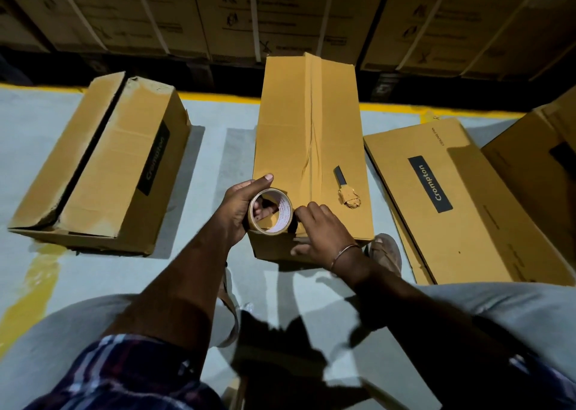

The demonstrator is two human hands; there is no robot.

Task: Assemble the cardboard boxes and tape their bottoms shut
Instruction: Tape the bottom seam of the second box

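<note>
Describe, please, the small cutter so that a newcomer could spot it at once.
Find the middle box, the one with tape along its seam. The cutter lies on its top, right of the seam, beyond the right hand. Its dark blade and tape-wrapped handle set it apart.

Tan-brown cardboard boxes (311,135) with black label strips (430,188), brown tape roll (270,210) with white inner core, grey floor (62,272) with yellow line (218,96), blue plaid sleeve (131,375).

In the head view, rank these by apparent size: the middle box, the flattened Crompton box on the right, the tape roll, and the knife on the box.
1-2. Middle box and flattened box: look alike, and the flat one is partly covered, so unranked.
3. Tape roll, held in the left hand.
4. Knife: a little smaller than the roll.
</note>
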